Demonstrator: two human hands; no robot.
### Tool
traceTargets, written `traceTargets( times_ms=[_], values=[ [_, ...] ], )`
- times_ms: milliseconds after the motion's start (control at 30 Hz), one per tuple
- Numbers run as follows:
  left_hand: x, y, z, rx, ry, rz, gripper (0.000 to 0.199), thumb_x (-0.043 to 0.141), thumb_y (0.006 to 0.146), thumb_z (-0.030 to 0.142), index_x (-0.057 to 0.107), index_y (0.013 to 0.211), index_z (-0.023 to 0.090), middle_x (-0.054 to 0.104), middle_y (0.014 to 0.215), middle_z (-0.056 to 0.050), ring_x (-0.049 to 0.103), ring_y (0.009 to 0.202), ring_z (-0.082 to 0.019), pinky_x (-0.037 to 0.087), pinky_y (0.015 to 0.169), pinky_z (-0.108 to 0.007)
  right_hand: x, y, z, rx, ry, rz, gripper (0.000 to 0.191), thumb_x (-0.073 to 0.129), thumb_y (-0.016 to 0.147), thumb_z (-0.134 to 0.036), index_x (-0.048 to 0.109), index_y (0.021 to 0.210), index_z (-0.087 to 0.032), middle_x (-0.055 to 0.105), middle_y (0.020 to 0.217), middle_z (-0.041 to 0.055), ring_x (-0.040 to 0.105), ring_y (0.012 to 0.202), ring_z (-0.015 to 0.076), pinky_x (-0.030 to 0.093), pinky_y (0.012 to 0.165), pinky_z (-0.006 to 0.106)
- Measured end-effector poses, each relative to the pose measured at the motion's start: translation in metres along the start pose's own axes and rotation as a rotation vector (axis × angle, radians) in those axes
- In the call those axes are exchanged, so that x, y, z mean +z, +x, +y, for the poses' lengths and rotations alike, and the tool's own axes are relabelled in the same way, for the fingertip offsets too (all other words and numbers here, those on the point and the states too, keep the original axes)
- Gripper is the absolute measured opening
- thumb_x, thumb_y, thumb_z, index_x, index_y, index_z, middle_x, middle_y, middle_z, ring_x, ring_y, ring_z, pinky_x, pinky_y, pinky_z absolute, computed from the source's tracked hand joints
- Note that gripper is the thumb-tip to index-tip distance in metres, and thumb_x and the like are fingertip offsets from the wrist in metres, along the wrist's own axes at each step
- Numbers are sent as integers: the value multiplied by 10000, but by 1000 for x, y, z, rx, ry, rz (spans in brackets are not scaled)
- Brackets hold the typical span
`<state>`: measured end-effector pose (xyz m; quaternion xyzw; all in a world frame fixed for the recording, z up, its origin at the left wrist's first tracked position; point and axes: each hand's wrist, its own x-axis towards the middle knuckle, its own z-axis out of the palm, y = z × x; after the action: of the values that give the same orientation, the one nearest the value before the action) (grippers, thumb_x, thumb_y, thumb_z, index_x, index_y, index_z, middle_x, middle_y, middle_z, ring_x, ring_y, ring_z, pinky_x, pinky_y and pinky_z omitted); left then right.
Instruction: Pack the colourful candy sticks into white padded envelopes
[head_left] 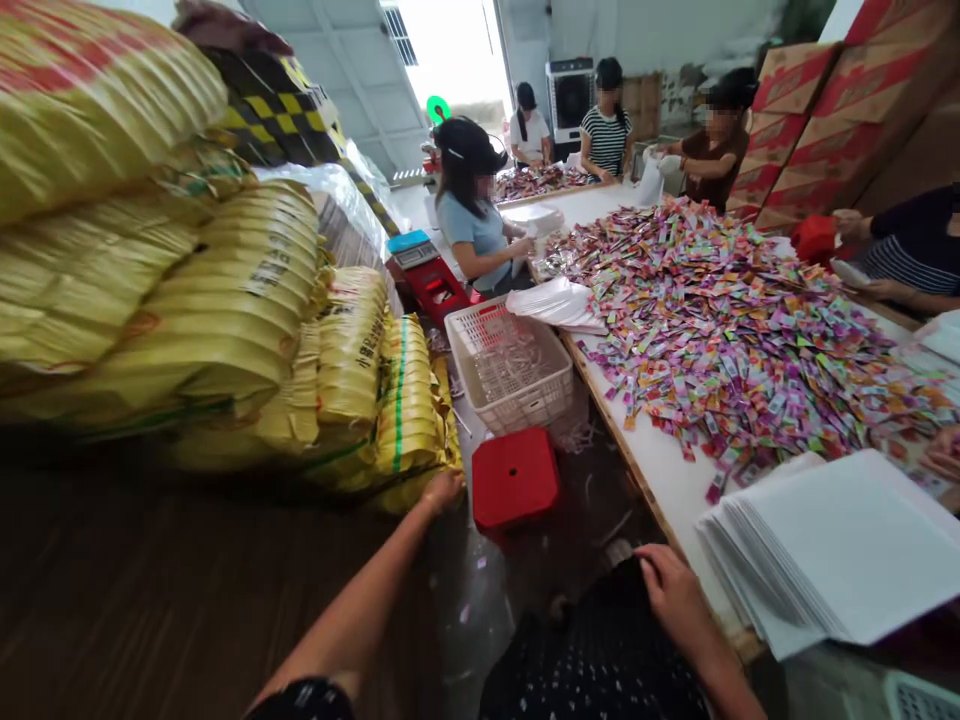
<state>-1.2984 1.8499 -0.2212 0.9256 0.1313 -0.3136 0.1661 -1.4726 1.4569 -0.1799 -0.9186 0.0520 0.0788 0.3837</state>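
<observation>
My left hand (444, 490) reaches forward to the lower edge of a yellow bundle with a green stripe (405, 400), left of a red stool (515, 478). Its fingers are blurred against the yellow wrapping, so a grip cannot be made out. Close to my body, my right hand (664, 580) has its fingers bent together at the edge of my black dotted clothing (600, 640), beside the table's wooden edge. On the white table (679, 490) lies a large heap of small colourful packets (720, 320). A stack of white sheets or bags (847, 540) rests at the near corner.
Large yellow bundles (225, 290) are piled along the left. A white plastic basket (517, 385) stands behind the stool. Several people sit or stand round the tables, one in light blue (469, 235) beyond the basket. Red and brown cartons (825, 120) rise at the back right.
</observation>
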Motion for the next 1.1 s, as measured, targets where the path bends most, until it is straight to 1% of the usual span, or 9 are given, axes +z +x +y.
traceTargets(
  times_ms=[67,133,333,467,633,800,900,967,1100],
  values=[
    [-9,47,41,26,-26,-12,360,447,989,208,573,1311,108,678,1158,-119,651,1032,-188,519,920,-326,24,29,10,52,5,-89,340,407,895,-271,716,995,-170,699,1042,113,679,977,210,535,913,330],
    [0,73,86,107,-55,-37,428,396,971,153,556,1366,110,686,1205,-109,650,1060,-176,498,924,-256,38,55,22,87,1,-152,341,424,862,-244,717,1010,-155,689,1068,126,677,986,220,531,926,339],
    [62,85,199,367,-54,-208,440,574,840,152,669,1269,164,728,1148,-34,674,1035,-172,494,921,-196,39,103,56,258,64,-100,373,427,846,-262,713,1055,-146,695,1113,139,669,1053,243,512,985,369],
    [53,131,253,379,-4,-151,542,604,834,203,580,1376,197,681,1226,-88,658,1093,-206,501,970,-279,32,115,75,398,145,-78,403,425,840,-340,699,1073,-158,696,1146,133,686,1011,242,536,938,367],
    [26,191,296,420,120,-38,598,560,888,275,462,1470,178,565,1311,-192,565,1210,-293,445,1039,-404,26,145,87,543,147,22,430,417,830,-376,668,1101,-155,691,1122,143,688,900,227,535,889,375],
    [45,232,327,635,220,-84,582,594,884,286,478,1453,245,387,1496,-147,297,1432,-315,265,1184,-428,26,212,93,593,25,387,445,415,846,-394,636,1129,-132,659,1092,162,642,953,248,527,879,408],
    [63,261,339,635,182,-106,508,587,903,323,519,1393,207,502,1366,-153,441,1318,-287,347,1132,-407,30,260,90,538,-144,573,388,413,906,-369,632,1128,-137,640,1079,156,584,1070,261,484,959,438],
    [72,277,345,565,147,-170,450,580,916,331,537,1335,171,585,1219,-139,553,1174,-248,426,1049,-367,35,291,84,518,-240,619,328,410,946,-321,634,1110,-147,636,1060,145,571,1073,244,458,985,418],
    [80,291,364,497,167,-359,498,608,903,436,486,1287,144,626,1152,-129,625,1063,-239,481,930,-341,56,344,79,554,-292,511,319,417,985,-330,607,1149,-134,642,1059,141,580,1020,224,459,931,362]
  ],
)
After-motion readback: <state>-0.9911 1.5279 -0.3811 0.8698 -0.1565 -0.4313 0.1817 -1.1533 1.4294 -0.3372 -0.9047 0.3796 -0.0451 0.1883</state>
